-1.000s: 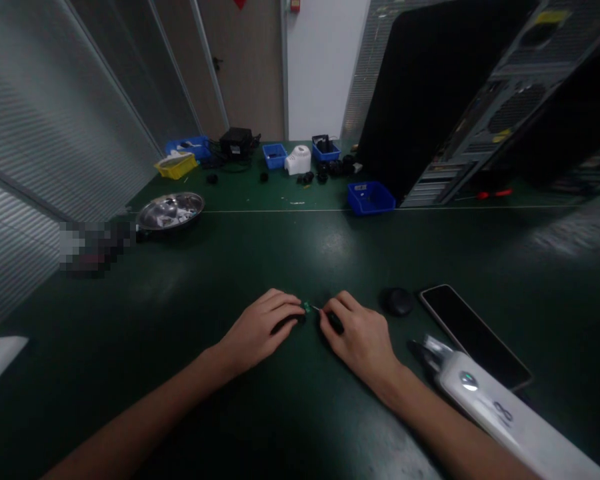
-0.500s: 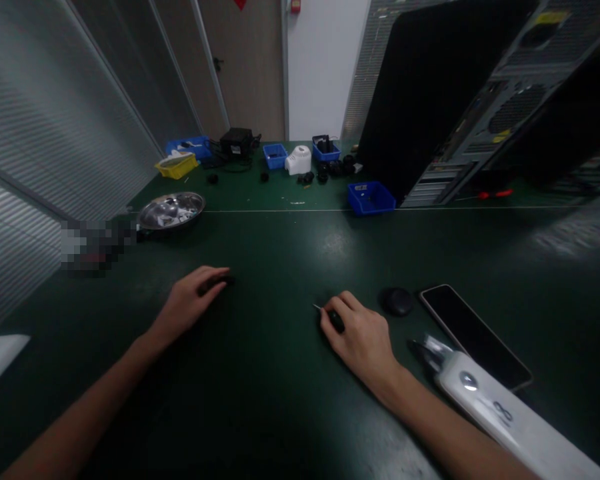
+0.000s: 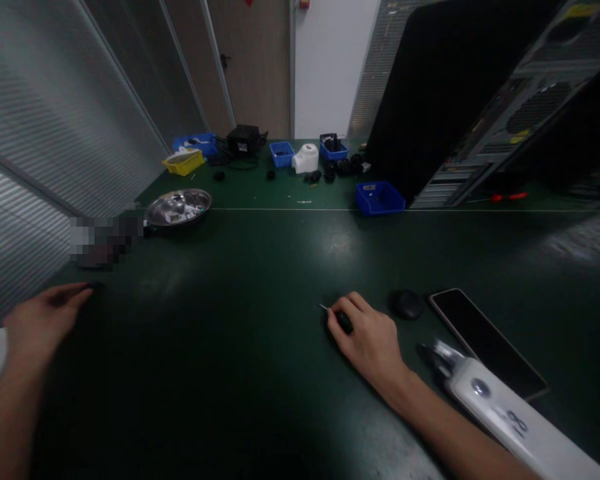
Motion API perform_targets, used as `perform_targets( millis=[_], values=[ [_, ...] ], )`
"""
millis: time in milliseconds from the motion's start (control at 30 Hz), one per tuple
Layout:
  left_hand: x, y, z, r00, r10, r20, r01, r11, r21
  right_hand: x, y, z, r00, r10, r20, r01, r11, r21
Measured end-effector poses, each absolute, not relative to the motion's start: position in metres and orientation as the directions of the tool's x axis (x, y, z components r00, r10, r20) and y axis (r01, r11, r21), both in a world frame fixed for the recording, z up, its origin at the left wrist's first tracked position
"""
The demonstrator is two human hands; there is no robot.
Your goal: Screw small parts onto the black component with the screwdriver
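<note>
Right hand (image 3: 367, 333): grip closed round one screwdriver (image 3: 345, 323), mid-bench (image 3: 220, 347).
Left hand (image 3: 43, 320): grip pinched on one dark piece (image 3: 95, 287), bench's left side.
Blue trays (image 3: 381, 208): four.
Yellow tray (image 3: 186, 166): one.

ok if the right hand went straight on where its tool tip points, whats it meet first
Probably the metal bowl, following the line of the tool in the right hand across the green tabletop, though depth is hard to judge.
</note>
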State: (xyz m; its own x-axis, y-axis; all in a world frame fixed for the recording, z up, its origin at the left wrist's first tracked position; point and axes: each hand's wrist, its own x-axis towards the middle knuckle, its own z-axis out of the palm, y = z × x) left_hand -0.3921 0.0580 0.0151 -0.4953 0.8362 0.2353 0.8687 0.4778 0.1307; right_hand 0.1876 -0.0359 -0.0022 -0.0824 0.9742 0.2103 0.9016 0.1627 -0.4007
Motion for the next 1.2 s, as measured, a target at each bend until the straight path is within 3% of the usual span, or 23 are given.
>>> perform_targets(
  millis=[100, 333, 467, 667, 867, 1033, 1200],
  values=[
    [-0.381, 0.054, 0.017, -0.613, 0.774, 0.160, 0.790, 0.600, 0.126, 0.188, -0.036, -0.002, -0.084, 0.972, 0.221, 0.898, 0.170, -0.405],
    [-0.379, 0.044, 0.010, -0.408, 0.867, 0.286, 0.904, 0.428, -0.008, 0.188, -0.036, -0.001, -0.090, 0.975, 0.202, 0.894, 0.169, -0.416],
    [-0.381, 0.045, 0.006, -0.346, 0.870, 0.353, 0.928, 0.373, -0.011, 0.188, -0.036, -0.001, -0.090, 0.975, 0.203, 0.895, 0.169, -0.413],
    [-0.376, 0.046, 0.012, -0.403, 0.867, 0.294, 0.889, 0.447, -0.097, 0.188, -0.036, 0.000, -0.093, 0.978, 0.188, 0.900, 0.163, -0.404],
    [-0.374, 0.043, 0.013, -0.299, 0.906, 0.299, 0.901, 0.372, -0.225, 0.189, -0.037, -0.001, -0.099, 0.977, 0.190, 0.898, 0.170, -0.406],
    [-0.375, 0.045, 0.014, -0.307, 0.934, 0.181, 0.904, 0.346, -0.252, 0.188, -0.037, 0.000, -0.097, 0.976, 0.195, 0.901, 0.169, -0.400],
    [-0.374, 0.049, 0.010, -0.357, 0.901, 0.247, 0.866, 0.419, -0.274, 0.187, -0.037, -0.001, -0.092, 0.974, 0.206, 0.902, 0.169, -0.397]
  ],
)
